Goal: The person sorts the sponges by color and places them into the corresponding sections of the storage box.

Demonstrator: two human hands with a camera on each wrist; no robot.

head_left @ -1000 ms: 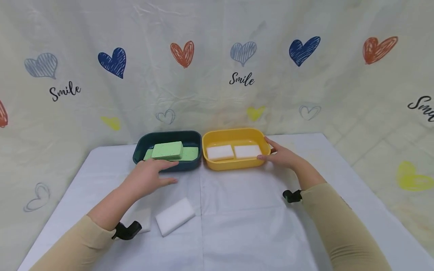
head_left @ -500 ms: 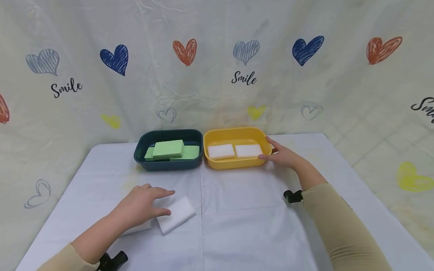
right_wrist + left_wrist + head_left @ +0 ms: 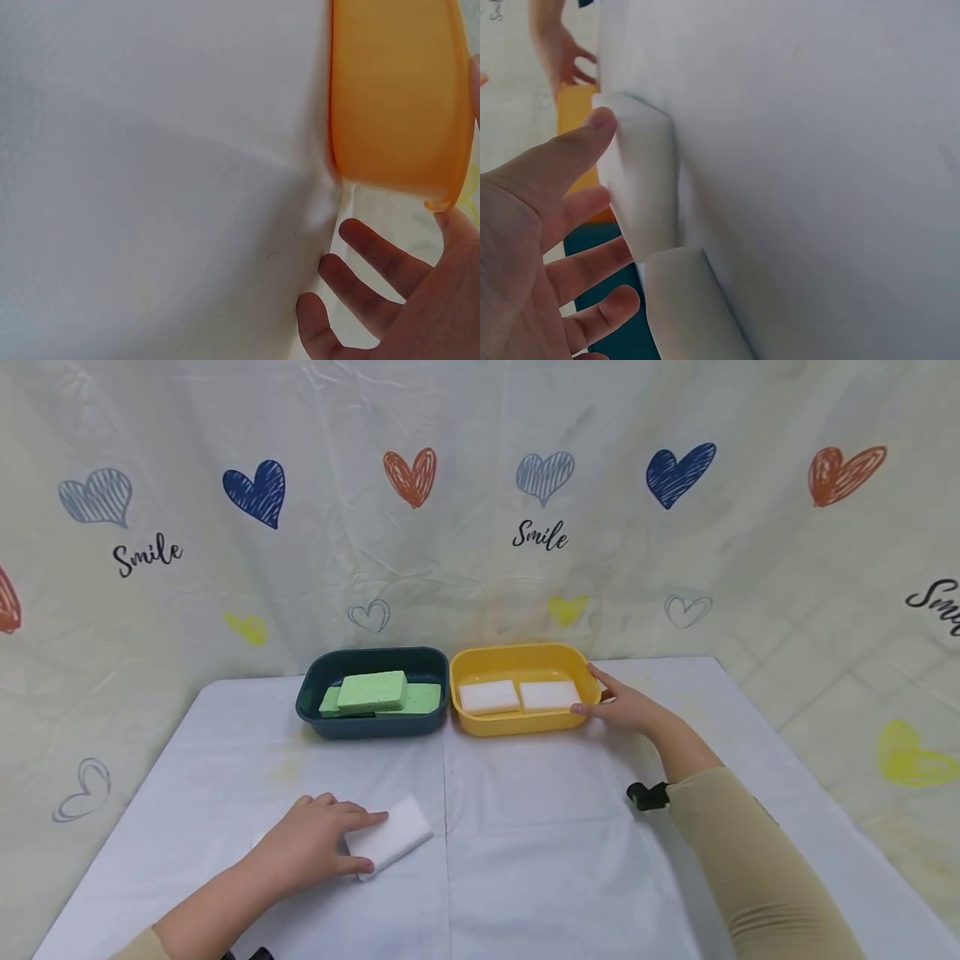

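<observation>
My left hand (image 3: 307, 843) reaches over a white sponge block (image 3: 402, 828) lying on the table, thumb at its near edge and index finger over its top. In the left wrist view its fingers are spread along this sponge (image 3: 645, 176). A second white sponge (image 3: 694, 307) lies beside it, mostly hidden under the hand in the head view. My right hand (image 3: 626, 706) holds the right end of the yellow bin (image 3: 517, 724), thumb and index finger at the rim, the other fingers apart from it. Two white sponges (image 3: 487, 697) lie side by side inside.
Touching the yellow bin's left side is a dark green bin (image 3: 375, 727) with several light green sponges (image 3: 371, 691), one on top. Both stand at the back of the white-covered table (image 3: 540, 852), before a hanging sheet (image 3: 465, 568) printed with hearts.
My left hand has drawn back from the dark green bin toward me and come down over the white sponge. The right hand stays at the yellow bin.
</observation>
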